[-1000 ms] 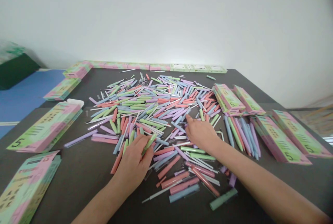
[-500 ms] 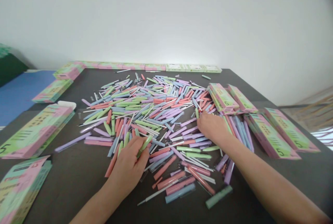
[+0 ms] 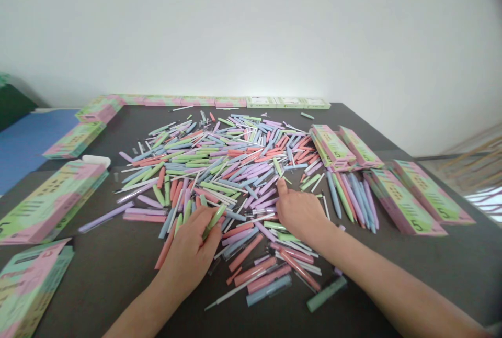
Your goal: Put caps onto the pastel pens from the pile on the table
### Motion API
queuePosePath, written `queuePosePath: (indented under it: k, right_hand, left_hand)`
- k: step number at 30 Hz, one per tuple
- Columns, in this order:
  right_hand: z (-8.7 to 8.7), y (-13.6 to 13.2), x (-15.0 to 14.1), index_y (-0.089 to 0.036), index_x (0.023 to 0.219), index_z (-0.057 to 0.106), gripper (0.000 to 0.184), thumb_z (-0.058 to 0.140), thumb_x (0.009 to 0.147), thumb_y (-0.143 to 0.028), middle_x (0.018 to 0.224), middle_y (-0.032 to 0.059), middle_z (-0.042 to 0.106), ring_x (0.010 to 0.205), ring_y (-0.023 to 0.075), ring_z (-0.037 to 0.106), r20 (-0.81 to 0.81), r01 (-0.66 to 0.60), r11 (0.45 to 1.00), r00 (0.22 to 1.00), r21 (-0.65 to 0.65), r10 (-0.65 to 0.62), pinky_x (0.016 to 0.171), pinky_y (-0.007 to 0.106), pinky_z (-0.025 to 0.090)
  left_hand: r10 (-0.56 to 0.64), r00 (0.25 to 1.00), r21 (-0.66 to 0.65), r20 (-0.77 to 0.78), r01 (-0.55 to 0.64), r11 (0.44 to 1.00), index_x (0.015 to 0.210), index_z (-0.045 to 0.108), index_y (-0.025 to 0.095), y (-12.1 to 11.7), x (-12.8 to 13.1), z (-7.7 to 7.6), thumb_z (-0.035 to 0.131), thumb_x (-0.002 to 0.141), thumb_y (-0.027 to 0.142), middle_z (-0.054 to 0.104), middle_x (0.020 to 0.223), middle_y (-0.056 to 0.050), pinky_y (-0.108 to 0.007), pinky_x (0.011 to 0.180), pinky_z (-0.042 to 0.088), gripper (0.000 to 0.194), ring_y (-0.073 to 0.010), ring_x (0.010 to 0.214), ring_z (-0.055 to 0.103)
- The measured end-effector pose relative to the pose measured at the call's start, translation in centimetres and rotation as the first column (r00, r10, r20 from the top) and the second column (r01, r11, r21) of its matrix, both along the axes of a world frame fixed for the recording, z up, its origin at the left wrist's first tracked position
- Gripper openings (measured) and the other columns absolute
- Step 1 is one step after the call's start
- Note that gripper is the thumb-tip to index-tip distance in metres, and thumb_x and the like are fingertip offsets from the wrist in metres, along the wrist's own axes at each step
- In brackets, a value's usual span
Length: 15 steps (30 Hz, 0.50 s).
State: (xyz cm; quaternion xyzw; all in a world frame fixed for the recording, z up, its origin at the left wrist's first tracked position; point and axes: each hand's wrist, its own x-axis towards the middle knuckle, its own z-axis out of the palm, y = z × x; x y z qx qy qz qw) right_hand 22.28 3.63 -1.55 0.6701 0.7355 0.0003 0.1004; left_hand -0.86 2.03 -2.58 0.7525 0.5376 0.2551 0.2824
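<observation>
left hand (image 3: 188, 254) at the near edge of the heap, fingers (image 3: 200, 221) curled closed around a pale green pen (image 3: 214, 221), which sits at a slant across them. right hand (image 3: 300, 216) palm down on the heap's near right side, fingers loosely spread, holding nothing; index finger (image 3: 281, 187) stretched forward, tip down among the pens.

heap of pastel pens (image 3: 219, 170), pink, green, blue and lilac, mixed with thin white ones, lies loose and crisscrossed in the middle of the dark worktop (image 3: 98, 280). just right of it, a group of pens (image 3: 353, 199) lies roughly parallel.

pink-and-green cardboard boxes marked with a 5 surround the heap: a pair at its far right edge (image 3: 333, 145), others further right (image 3: 408, 203), some on the left (image 3: 50, 203), and a row along the far edge (image 3: 196, 101). a sage green tube (image 3: 327, 294) lies near the front, and a white oblong piece (image 3: 95, 160) sits just behind the left box.
</observation>
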Motion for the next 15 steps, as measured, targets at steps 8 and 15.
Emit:
queuePosePath:
  k: [8, 15]
  right_hand:
    - [1.1, 0.6, 3.2, -0.015, 0.118, 0.061, 0.036, 0.035, 0.094, -0.021, 0.088, 0.0142, 0.073, 0.08, 0.027, 0.071, -0.034, 0.113, 0.99, 0.993, 0.08, -0.111, 0.068, 0.033, 0.048]
    - [0.3, 4.3, 6.4, -0.022, 0.105, 0.069, 0.028, 0.049, 0.089, -0.034, 0.093, 0.006, 0.074, 0.088, 0.0212, 0.067, -0.248, 0.2, 0.979, 0.951, 0.032, -0.186, 0.074, 0.027, 0.044]
  left_hand:
    - [-0.009, 1.0, 0.035, -0.009, 0.009, 0.999, 0.087, 0.058, 0.018, 0.1, 0.1, 0.0, 0.045, 0.093, 0.027, 0.058, 0.086, -0.004, -0.03, 0.071, 0.041, 0.017, -0.0187, 0.077, 0.053]
    - [-0.003, 1.0, 0.023, -0.013, 0.003, 1.0, 0.082, 0.056, 0.018, 0.0, 0.1, 0.0, 0.044, 0.092, 0.024, 0.057, 0.083, -0.003, -0.029, 0.07, 0.04, 0.017, -0.0179, 0.075, 0.052]
